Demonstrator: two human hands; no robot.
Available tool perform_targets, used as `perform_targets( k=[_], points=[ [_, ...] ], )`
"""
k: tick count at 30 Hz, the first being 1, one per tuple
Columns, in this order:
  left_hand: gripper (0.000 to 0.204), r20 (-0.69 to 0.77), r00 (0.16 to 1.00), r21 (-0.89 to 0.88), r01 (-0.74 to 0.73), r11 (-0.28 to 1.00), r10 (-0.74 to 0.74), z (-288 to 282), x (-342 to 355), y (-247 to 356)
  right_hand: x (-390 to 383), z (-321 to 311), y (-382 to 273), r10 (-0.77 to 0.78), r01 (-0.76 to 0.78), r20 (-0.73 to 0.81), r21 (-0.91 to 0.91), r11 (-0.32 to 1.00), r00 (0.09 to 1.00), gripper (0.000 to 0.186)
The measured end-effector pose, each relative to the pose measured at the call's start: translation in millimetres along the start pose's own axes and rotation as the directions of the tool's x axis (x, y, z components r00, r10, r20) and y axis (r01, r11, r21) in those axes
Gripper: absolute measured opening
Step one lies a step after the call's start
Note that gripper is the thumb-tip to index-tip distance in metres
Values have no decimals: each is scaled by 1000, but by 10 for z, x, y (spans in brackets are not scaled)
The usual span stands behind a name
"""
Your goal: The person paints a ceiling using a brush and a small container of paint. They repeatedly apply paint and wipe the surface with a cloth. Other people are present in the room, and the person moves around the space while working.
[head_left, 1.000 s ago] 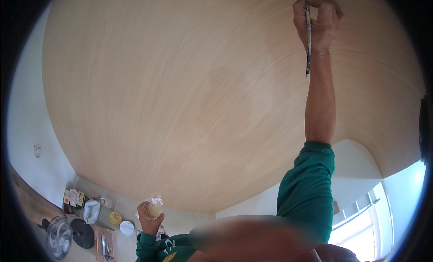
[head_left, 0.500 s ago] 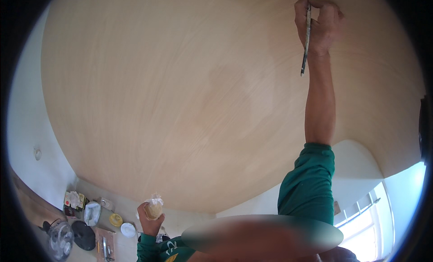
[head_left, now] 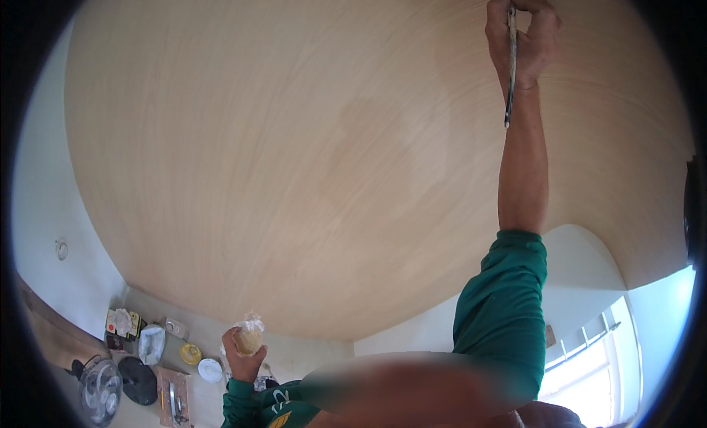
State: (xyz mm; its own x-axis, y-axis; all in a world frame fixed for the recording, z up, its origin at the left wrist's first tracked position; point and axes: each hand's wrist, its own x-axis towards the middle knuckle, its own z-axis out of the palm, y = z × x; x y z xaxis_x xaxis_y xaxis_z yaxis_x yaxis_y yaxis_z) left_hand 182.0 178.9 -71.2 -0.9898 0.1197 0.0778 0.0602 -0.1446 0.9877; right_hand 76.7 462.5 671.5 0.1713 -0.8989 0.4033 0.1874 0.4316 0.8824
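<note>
My right hand (head_left: 526, 45) is stretched far up at the top right, against the beige wall surface (head_left: 294, 170). Its fingers pinch a slim paintbrush (head_left: 512, 67), whose pale, dark-smeared handle points down along the wrist. The brush's working tip is hidden by the fingers. Low at the left, my left hand (head_left: 247, 360) wraps round a small cup (head_left: 250, 343) with clear crumpled plastic at its rim and a pale beige content. Green sleeves cover part of both arms.
At lower left are a fan (head_left: 99, 391), a black round object (head_left: 138, 380), a white plastic-lined container (head_left: 152, 345), a yellow lid-like disc (head_left: 190, 353), a white round lid (head_left: 210, 370) and a board with a metal tool (head_left: 174, 400). A bright window (head_left: 585, 380) stands lower right.
My right hand has shifted slightly right, and the brush handle's lower end has swung right, nearer the forearm. My left hand with the cup has hardly moved.
</note>
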Motion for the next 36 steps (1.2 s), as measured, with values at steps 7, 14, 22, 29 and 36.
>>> perform_targets(
  k=[7, 14, 22, 29, 36],
  points=[
    [77, -25, 998, 43, -52, 998, 54, 2, -2, -2, -170, -53, -117, 43, -49, 65, 88, 995, 997, 25],
    [75, -38, 998, 107, -51, 993, 55, 47, -47, 88, -699, 102, -25, -14, 3, 75, 145, 989, 997, 25],
    [76, -36, 999, 104, -36, 994, 40, 32, -2, -47, -849, 462, -145, 111, -112, 16, 191, 975, 994, 24],
    [76, -48, 998, 55, -33, 998, 36, 65, -15, -28, -761, 469, -259, 191, -189, 14, 203, 961, 982, 23],
    [76, -63, 998, 29, -9, 1000, 11, 94, -17, -71, -800, 514, -256, 225, -220, 1, 210, 953, 974, 23]
  ],
)
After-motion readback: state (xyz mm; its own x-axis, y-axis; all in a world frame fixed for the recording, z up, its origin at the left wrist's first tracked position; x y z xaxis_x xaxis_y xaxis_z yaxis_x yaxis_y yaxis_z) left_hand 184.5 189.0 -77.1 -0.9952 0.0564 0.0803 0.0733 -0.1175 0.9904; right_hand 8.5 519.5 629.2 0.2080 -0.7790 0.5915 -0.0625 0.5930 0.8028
